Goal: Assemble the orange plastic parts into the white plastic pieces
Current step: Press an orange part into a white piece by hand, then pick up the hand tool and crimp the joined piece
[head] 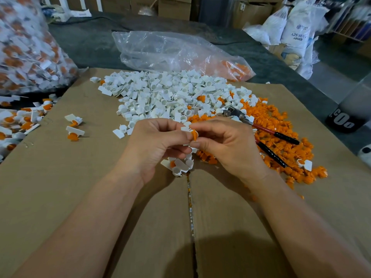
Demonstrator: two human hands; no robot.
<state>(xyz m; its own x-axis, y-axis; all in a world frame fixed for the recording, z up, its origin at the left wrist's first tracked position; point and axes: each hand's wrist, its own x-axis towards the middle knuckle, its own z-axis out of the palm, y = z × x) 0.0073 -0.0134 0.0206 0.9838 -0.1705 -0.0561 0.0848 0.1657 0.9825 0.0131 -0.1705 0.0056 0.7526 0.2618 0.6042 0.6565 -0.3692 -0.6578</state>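
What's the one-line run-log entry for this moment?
step: fitting orange part into white piece | left hand: pinches white piece | right hand: pinches orange part | pliers: handles on orange pile

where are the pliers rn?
Head view, right side: pliers lie on the orange parts pile, just beyond the right hand, head toward the white pieces pile.

Bench clutter and the room behind

A brown cardboard sheet (pixel 100 197) fills the centre and 6 o'clock, lying on a dark grey cloth (pixel 84 43) that shows at 11 o'clock. Pliers (pixel 259 127) with red and black handles lie on the sheet at 3 o'clock. A crumpled clear plastic bag (pixel 170 51) sits at 12 o'clock, white printed sacks (pixel 297 31) at 2 o'clock, stacked cardboard boxes (pixel 174 7) beyond at 12
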